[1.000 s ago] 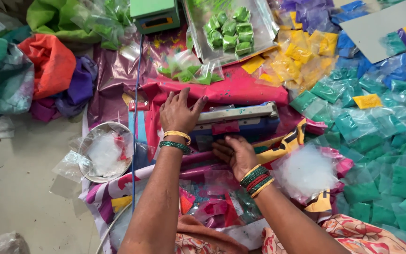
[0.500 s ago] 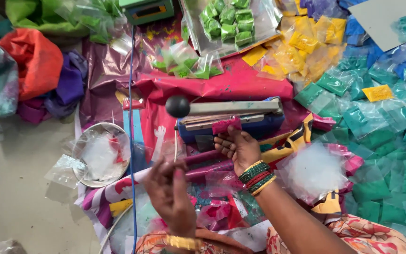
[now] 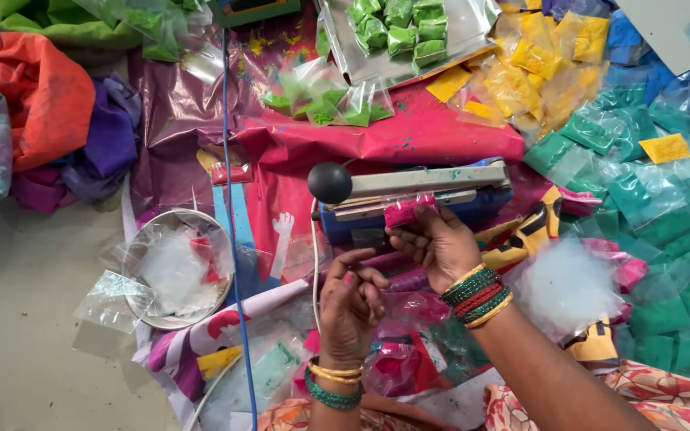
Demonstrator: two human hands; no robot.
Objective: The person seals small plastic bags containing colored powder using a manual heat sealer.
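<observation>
Head view shows the right hand (image 3: 434,239) pinching a small pink powder packet (image 3: 406,211) between fingertips and thumb, its open edge pushed between the bars of a blue impulse sealer (image 3: 441,199). The sealer's grey arm stands raised, its round black knob (image 3: 330,183) at the left end, so this packet looks not yet sealed. The left hand (image 3: 350,302) hangs below the knob, fingers loosely curled and holding nothing, clear of the sealer.

Judging by what lies about, much of the work is done. Sealed packets of green powder (image 3: 397,28) fill a shiny metal tray (image 3: 473,24) beyond the sealer, while yellow packets (image 3: 537,68) and a wide drift of teal packets (image 3: 640,191) are heaped to the right. Pink packets (image 3: 397,359) lie below the hands; I cannot tell whether they are sealed. A round steel bowl (image 3: 133,307) to the left holds limp, empty clear pouches, so more appears left to fill.

The pouches are thin glossy film, crinkled and soft, plump where filled. The sealer is hard and boxy. It sits on a creased pink plastic sheet (image 3: 409,136) dusted with powder. Bulky orange (image 3: 33,96) and green sacks (image 3: 57,20) slump at the far left on the bare grey floor (image 3: 25,359).
</observation>
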